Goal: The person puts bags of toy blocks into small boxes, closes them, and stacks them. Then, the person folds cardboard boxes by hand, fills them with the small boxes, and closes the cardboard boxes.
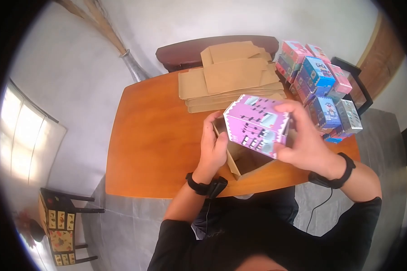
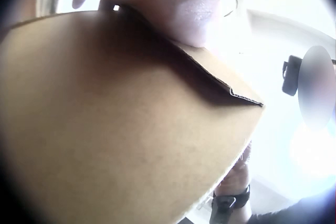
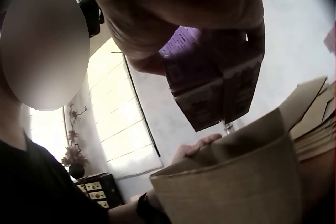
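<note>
Wrists: a black strap and a camera unit on the left one, a matching set on the right.
Open carton: brown, at the table's near edge; the left wrist view alone brings its plain outer wall and the corrugated edge of a flap up close (blurred in places).
Left hand: at the carton's left rim, thumb and fingers parted narrowly with the wall between them.
Right hand: thumb on the near side, fingers on the far side, spread as wide as the box they grip.
Purple box: held tilted over the carton's mouth; the head view gives its printed faces, while the right wrist view shows its shaded underside above the rim (a seam runs across it).
Table: orange-brown wood, beneath the carton.
Flattened cardboard: stacked on the table's far side.
Printed boxes: pink and blue, piled at far right.
Chair back: dark red, beyond the cardboard.
Silver vase: far left, holding dry stalks.
</note>
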Motion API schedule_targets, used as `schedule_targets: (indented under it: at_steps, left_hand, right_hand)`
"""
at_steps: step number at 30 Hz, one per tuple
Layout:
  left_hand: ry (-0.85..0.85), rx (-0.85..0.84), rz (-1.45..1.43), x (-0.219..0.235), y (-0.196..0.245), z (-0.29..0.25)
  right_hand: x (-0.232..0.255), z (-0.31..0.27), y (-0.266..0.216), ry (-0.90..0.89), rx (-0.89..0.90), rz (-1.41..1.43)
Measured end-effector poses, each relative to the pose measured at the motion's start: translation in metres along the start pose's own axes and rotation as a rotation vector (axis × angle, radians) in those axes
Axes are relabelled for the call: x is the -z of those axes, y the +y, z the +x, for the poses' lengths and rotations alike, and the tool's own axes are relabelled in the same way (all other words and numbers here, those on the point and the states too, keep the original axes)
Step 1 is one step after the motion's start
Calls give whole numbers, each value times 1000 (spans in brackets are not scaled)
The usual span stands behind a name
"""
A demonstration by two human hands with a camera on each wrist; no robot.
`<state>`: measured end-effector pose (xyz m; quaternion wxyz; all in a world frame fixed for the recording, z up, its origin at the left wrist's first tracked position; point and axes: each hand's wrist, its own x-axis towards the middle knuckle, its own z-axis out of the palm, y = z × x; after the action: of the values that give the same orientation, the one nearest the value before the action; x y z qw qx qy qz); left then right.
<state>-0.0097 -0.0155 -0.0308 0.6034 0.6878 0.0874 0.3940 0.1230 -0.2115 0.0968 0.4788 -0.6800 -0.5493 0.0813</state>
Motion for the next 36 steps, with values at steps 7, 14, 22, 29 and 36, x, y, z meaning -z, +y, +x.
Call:
schedule_targets:
  at_steps: [7,14,22,29,36]
  left_hand:
    - [7,-32,19,5,-6,0]
    - [16,-71,58,-1,-6,0]
    - [0,-66,82,-2,-6,-1]
    - [-22,-98,148,4,-2,0]
    - [-63,-97,151,6,10,-1]
  right_hand:
    - [-15,8,8,-104,-198,-179]
    - [-30,11,9,-192,-254,-281]
    - [-48,59,3,-790,-466,-588]
    - [-51,78,-7,-926,-512,-677]
    - [-50,48,8,-916,-470,-653]
